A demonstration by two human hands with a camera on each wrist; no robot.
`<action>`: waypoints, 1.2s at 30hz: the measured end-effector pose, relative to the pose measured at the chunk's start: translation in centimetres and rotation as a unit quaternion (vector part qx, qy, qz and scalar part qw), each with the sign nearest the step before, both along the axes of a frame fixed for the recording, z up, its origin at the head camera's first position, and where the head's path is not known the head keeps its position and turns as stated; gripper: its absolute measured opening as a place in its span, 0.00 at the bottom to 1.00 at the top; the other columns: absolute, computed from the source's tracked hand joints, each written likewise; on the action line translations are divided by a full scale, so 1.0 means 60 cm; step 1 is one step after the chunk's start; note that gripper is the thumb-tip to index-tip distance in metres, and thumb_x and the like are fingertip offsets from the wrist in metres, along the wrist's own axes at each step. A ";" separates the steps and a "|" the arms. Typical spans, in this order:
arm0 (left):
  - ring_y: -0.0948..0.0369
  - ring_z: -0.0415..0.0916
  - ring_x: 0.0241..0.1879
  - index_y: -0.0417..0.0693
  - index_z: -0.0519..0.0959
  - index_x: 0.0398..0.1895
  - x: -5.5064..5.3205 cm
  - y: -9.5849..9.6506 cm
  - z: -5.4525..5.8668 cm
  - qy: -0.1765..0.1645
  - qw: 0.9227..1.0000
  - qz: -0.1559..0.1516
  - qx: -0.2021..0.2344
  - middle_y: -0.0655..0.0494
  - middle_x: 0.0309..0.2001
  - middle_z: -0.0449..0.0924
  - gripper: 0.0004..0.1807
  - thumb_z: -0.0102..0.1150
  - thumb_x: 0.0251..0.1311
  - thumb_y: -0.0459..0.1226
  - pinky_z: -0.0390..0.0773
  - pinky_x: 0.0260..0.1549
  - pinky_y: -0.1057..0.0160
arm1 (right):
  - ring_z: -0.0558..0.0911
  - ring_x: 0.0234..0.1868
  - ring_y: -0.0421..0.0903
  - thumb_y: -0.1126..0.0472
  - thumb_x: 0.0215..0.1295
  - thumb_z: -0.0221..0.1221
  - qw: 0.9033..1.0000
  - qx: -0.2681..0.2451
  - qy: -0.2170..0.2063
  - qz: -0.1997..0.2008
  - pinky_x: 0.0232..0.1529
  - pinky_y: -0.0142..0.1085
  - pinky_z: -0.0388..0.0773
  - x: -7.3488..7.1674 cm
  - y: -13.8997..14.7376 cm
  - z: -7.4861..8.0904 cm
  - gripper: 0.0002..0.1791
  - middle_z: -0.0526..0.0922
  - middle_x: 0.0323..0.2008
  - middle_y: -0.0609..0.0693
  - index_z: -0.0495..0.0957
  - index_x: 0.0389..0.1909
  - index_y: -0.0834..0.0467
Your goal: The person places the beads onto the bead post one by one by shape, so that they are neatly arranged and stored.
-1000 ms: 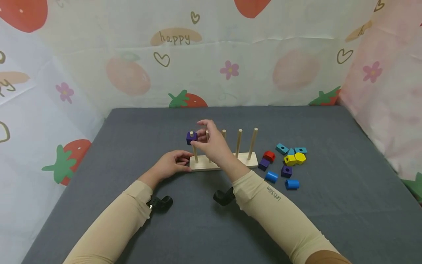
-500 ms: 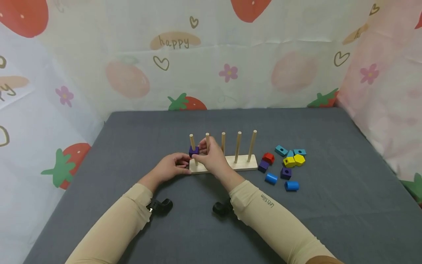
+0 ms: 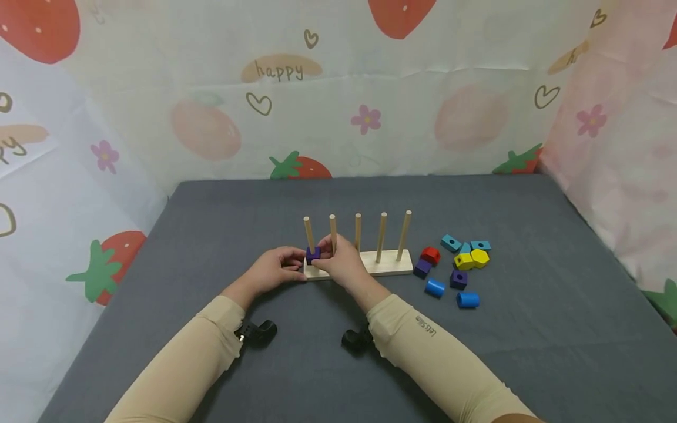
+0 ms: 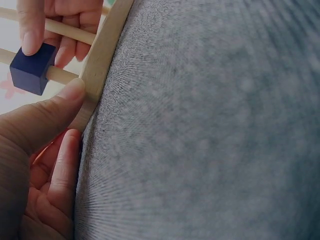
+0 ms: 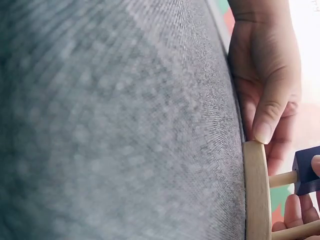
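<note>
Left hand [image 3: 274, 269] grips the end of the wooden base [image 3: 389, 268] on the worktop [image 3: 312, 370]; right hand [image 3: 345, 265] pinches a purple block [image 3: 312, 257] threaded on the leftmost peg [image 3: 309, 232], just above the base.

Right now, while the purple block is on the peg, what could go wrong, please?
The purple block could jam if the right hand pushes it crookedly, since it sits on the leftmost peg above the wooden base.

The base might shift if the left hand, touching its end, lets go.

The blue cylinders lie on their sides near the right sleeve, so a brush could roll them.
</note>
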State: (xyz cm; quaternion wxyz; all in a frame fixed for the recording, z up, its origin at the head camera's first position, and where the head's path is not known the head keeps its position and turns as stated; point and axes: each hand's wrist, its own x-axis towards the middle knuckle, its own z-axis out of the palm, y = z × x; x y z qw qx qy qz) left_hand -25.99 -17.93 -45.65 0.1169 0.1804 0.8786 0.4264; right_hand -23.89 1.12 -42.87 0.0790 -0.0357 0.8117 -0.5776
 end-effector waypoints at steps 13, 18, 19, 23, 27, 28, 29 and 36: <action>0.61 0.75 0.43 0.47 0.76 0.51 0.005 -0.003 -0.008 0.007 1.000 -0.003 0.002 0.53 0.46 0.78 0.26 0.70 0.46 0.42 0.74 0.45 0.59 | 0.78 0.41 0.47 0.70 0.50 0.65 0.999 0.034 0.012 0.000 0.44 0.38 0.75 0.008 -0.002 -0.002 0.17 0.78 0.37 0.53 0.70 0.39 0.60; 0.60 0.75 0.43 0.48 0.77 0.50 0.002 -0.003 -0.007 0.012 1.000 -0.011 0.012 0.53 0.46 0.77 0.25 0.69 0.46 0.41 0.74 0.44 0.59 | 0.78 0.42 0.47 0.71 0.50 0.64 0.999 0.042 0.018 -0.005 0.43 0.38 0.75 0.005 -0.002 -0.001 0.17 0.78 0.38 0.52 0.70 0.39 0.59; 0.60 0.75 0.43 0.48 0.77 0.50 0.001 -0.003 -0.007 0.014 1.000 -0.013 0.013 0.53 0.46 0.77 0.25 0.69 0.46 0.41 0.74 0.44 0.59 | 0.78 0.42 0.47 0.70 0.50 0.64 0.999 0.043 0.019 -0.005 0.44 0.39 0.75 0.005 -0.002 -0.001 0.17 0.79 0.39 0.52 0.70 0.39 0.59; 0.61 0.75 0.43 0.48 0.77 0.50 -0.001 -0.003 -0.006 0.021 1.000 -0.015 0.006 0.53 0.46 0.77 0.25 0.69 0.46 0.42 0.74 0.44 0.60 | 0.78 0.44 0.47 0.69 0.51 0.64 0.999 0.039 0.020 -0.005 0.46 0.39 0.74 0.004 0.000 -0.002 0.17 0.78 0.41 0.52 0.70 0.41 0.59; 0.62 0.75 0.42 0.49 0.77 0.51 -0.001 -0.003 -0.008 0.018 1.000 -0.013 -0.004 0.54 0.45 0.77 0.26 0.69 0.46 0.43 0.74 0.45 0.59 | 0.76 0.48 0.48 0.67 0.52 0.65 1.000 0.022 0.015 -0.004 0.50 0.40 0.72 0.007 0.001 -0.004 0.20 0.76 0.44 0.52 0.69 0.45 0.60; 0.61 0.75 0.42 0.49 0.77 0.51 -0.001 -0.003 -0.008 0.017 1.000 -0.012 -0.004 0.54 0.46 0.77 0.26 0.69 0.46 0.43 0.74 0.45 0.59 | 0.76 0.49 0.49 0.66 0.52 0.64 1.000 0.015 0.013 -0.005 0.51 0.40 0.71 0.007 0.001 -0.004 0.21 0.76 0.46 0.52 0.69 0.47 0.60; 0.61 0.75 0.42 0.49 0.77 0.51 -0.002 -0.002 -0.007 0.018 1.000 -0.012 -0.003 0.54 0.46 0.77 0.26 0.69 0.46 0.43 0.74 0.45 0.59 | 0.75 0.50 0.49 0.66 0.53 0.64 1.000 0.007 0.012 -0.006 0.51 0.41 0.71 0.008 0.001 -0.003 0.22 0.75 0.47 0.53 0.68 0.48 0.60; 0.62 0.75 0.42 0.49 0.77 0.50 -0.004 -0.001 -0.004 0.021 1.000 -0.011 -0.007 0.54 0.45 0.77 0.25 0.69 0.46 0.42 0.74 0.44 0.60 | 0.72 0.55 0.51 0.65 0.55 0.63 0.999 -0.028 0.022 0.004 0.51 0.45 0.71 0.014 0.005 0.017 0.28 0.72 0.52 0.55 0.63 0.55 0.59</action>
